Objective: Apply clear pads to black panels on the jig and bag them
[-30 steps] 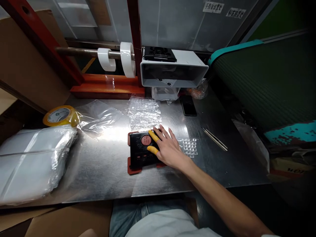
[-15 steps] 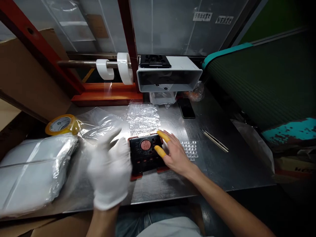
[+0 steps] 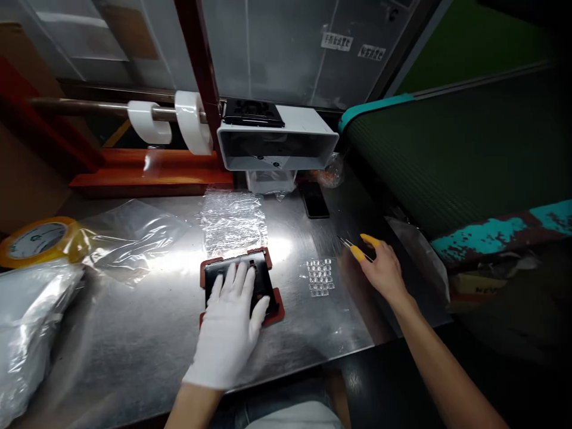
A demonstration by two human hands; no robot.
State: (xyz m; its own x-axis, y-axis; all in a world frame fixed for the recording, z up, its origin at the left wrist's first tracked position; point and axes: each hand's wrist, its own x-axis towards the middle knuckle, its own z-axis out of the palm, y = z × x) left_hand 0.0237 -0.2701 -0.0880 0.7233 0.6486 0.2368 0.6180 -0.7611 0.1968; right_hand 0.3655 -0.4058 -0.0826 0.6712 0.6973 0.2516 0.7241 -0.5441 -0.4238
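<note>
My left hand (image 3: 230,330), in a white glove, lies flat with spread fingers on a black plastic panel (image 3: 263,277). The panel rests on a reddish-brown fixture (image 3: 277,307) whose corners show around it; much of the panel is under my palm. My right hand (image 3: 384,271), with yellow finger cots on thumb and index finger, is at the tweezers (image 3: 346,242) on the table. Its thumb and index tip are apart, on either side of the tweezers. Between my hands lies a sheet of small clear bumper pads (image 3: 320,277).
Behind the panel lies bubble wrap (image 3: 235,223), with a phone (image 3: 314,199) to its right. A grey bin (image 3: 277,167) carries another black panel (image 3: 252,113). Yellow tape (image 3: 40,241) and plastic bags (image 3: 31,322) lie left. A green conveyor belt (image 3: 447,161) borders the right.
My left hand has come down onto the black panel. My right hand has left the panel and moved right to the tweezers. The view has turned to the right.
</note>
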